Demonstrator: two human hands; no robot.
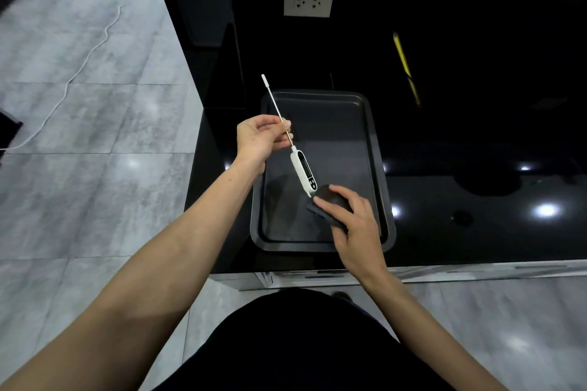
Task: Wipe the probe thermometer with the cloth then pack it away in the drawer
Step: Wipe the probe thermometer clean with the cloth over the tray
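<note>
Frame centre: left hand (259, 136), grip pinched on the metal stem of the probe thermometer (303, 173), held above the dark tray (378, 149); right hand (352, 222), grip closed around the dark cloth (327, 205), pressing the thermometer's lower end; glossy black surface (476, 136) beneath.

There is just one camera, up on the person's head. It looks forward and down, from close above. Both arms reach out from the bottom edge to the middle. It sees the black tabletop (460, 143) ahead and the grey floor (79, 136) on the left.
</note>
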